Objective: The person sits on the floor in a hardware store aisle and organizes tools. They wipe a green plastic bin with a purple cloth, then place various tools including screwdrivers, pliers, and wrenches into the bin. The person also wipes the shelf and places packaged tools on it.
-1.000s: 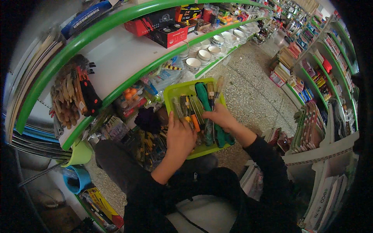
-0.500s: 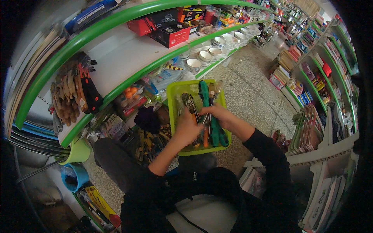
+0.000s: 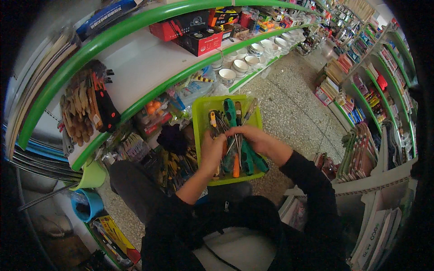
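Note:
A yellow-green plastic basket (image 3: 197, 108) stands in front of me, filled with hand tools. Over its middle, my left hand (image 3: 212, 151) is closed, and what it grips is hidden by the fingers. A yellow-and-dark tool (image 3: 213, 119) sticks up just beyond that hand. My right hand (image 3: 255, 139) has its fingers pinched beside the left fingertips, above thin metal shafts; I cannot make out what they hold. Around them lie a green-handled screwdriver (image 3: 229, 111), more green handles (image 3: 247, 159), an orange handle (image 3: 236, 165) and a clear-handled tool (image 3: 251, 109).
Green-edged shelving (image 3: 149, 108) runs along the left, with gloves (image 3: 86, 101), red-black boxes (image 3: 199, 40) and stacked bowls (image 3: 239, 67). Bundled tools (image 3: 174, 169) lie left of the basket. Behind my left knee stand green and blue buckets (image 3: 88, 205). Folded mats (image 3: 359, 151) hang at right.
Both hands have come closer together over the basket. The yellow-and-dark tool now shows beyond the left hand. The orange and green handles have shifted slightly among the tools.

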`<state>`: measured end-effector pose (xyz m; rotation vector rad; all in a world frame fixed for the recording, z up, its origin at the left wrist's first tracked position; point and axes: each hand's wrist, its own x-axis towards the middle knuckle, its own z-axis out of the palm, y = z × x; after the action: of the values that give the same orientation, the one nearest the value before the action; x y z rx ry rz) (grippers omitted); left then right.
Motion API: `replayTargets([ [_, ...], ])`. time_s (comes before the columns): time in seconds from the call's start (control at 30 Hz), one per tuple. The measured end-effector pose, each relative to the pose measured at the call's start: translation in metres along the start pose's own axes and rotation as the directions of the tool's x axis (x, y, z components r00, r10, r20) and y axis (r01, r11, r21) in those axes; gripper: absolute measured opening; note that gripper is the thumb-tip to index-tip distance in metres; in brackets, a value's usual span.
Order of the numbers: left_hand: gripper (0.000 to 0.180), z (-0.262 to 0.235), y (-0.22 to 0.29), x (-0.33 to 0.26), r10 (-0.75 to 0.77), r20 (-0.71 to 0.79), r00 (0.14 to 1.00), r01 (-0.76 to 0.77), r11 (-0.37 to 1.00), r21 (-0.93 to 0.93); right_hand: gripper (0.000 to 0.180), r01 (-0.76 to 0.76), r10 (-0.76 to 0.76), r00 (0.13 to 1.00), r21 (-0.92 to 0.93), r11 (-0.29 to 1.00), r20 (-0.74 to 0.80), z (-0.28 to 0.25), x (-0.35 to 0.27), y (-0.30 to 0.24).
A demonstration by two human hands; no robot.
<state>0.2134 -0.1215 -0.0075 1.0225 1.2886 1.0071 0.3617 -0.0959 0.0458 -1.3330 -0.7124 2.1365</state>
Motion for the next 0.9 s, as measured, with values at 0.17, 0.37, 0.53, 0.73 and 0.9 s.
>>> replayTargets([
  [0.17, 0.052, 0.007, 0.012, -0.01, 0.058, -0.027, 0.998, -0.059, 0.996, -0.059, 0.02, 0.018, -0.019, 1.0, 0.096, 0.995, 0.016, -0.01, 0.003, 0.01],
  [0.37, 0.062, 0.006, 0.008, -0.01, 0.162, 0.109, 0.981, -0.14, 0.973, -0.184, 0.028, 0.059, -0.062, 0.998, 0.134, 0.989, 0.017, -0.009, -0.001, 0.01],
  [0.53, 0.068, 0.007, 0.027, -0.034, 0.401, 0.179, 0.899, -0.428, 0.891, 0.153, 0.033, 0.073, -0.09, 0.993, 0.218, 0.973, 0.073, -0.026, -0.008, 0.015],
  [0.73, 0.081, 0.016, 0.015, -0.039, 0.485, 0.218, 0.847, -0.53, 0.805, 0.266, 0.034, 0.144, -0.166, 0.983, 0.217, 0.965, 0.082, -0.017, -0.014, 0.022],
  [0.9, 0.086, 0.012, 0.02, -0.04, 0.484, 0.31, 0.818, -0.557, 0.801, 0.219, 0.034, 0.208, -0.216, 0.975, 0.13, 0.969, 0.046, -0.012, -0.017, 0.024],
])
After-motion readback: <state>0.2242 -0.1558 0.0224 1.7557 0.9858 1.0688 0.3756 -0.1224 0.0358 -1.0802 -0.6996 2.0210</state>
